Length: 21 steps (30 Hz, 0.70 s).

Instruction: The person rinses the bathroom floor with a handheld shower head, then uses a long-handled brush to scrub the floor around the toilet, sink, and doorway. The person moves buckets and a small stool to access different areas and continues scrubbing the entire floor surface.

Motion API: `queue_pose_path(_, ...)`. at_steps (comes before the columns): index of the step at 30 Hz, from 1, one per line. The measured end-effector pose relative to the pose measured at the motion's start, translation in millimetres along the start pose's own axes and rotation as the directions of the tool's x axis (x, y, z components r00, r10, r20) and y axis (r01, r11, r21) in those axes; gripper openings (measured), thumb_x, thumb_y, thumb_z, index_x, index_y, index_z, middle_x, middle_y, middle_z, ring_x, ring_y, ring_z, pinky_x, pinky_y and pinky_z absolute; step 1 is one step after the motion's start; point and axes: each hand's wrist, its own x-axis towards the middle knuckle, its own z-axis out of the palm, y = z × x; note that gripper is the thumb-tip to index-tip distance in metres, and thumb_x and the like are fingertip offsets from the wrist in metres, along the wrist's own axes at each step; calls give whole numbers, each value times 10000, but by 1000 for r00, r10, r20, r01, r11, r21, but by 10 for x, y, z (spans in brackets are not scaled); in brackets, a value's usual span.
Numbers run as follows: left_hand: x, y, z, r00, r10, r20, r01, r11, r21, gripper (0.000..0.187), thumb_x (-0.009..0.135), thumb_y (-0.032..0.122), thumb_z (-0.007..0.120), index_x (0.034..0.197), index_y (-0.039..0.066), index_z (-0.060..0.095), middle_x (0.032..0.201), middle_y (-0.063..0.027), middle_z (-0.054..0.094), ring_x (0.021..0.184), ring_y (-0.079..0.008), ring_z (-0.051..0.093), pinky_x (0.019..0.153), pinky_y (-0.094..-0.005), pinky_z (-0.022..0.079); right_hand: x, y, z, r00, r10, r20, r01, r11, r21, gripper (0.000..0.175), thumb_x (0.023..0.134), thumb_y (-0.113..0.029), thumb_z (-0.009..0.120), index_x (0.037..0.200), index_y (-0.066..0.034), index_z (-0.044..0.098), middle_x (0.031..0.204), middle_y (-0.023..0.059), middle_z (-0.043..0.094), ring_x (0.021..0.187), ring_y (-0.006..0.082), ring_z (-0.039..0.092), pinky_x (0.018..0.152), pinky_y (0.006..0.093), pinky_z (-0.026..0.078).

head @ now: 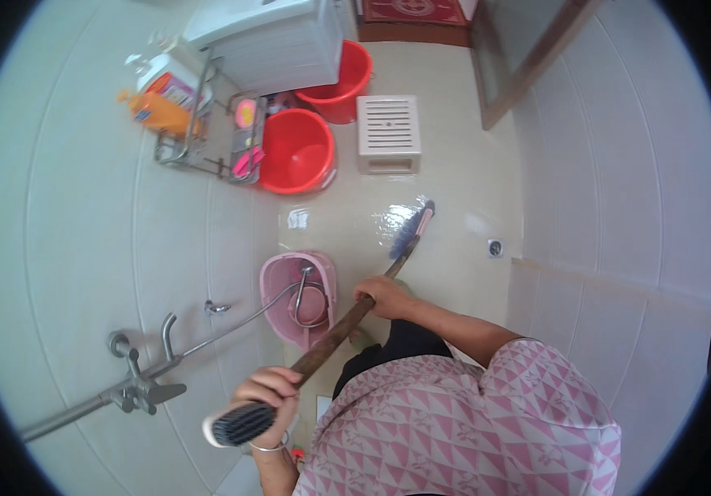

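My left hand, with a bangle at the wrist, is closed around the upper part of a wooden broom handle. A scrub brush with dark bristles and a white back sticks out from that same hand; its own grip is hidden. Farther down the handle, my right hand is wrapped around the wood. The broom head, with blue bristles and a pink block, rests on the wet tiled floor.
Left of the handle stands a pink tub holding a shower head and a basin. Red buckets and a white plastic stool stand beyond. A wire rack holds bottles. A floor drain lies right; a door stands ajar.
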Motion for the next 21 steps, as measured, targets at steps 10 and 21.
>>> queue_pose_path(10,70,874,-370,937,349,23,-350,934,69,249,847,72,622,826,82,374,790,-71,468,780,-252,503,644,-402,484,500,-840,-37,959,-225,-174,252,956,149,193,635,-42,633,808,-82,558,798,116,577,798,322,555,701,421,428)
queue_pose_path(21,594,190,220,929,267,254,-335,901,276,277,736,28,684,705,73,413,701,-92,553,715,-254,606,703,-374,520,712,165,-57,963,-117,-244,147,983,107,168,660,-124,673,787,-96,565,765,97,575,800,312,568,686,415,441)
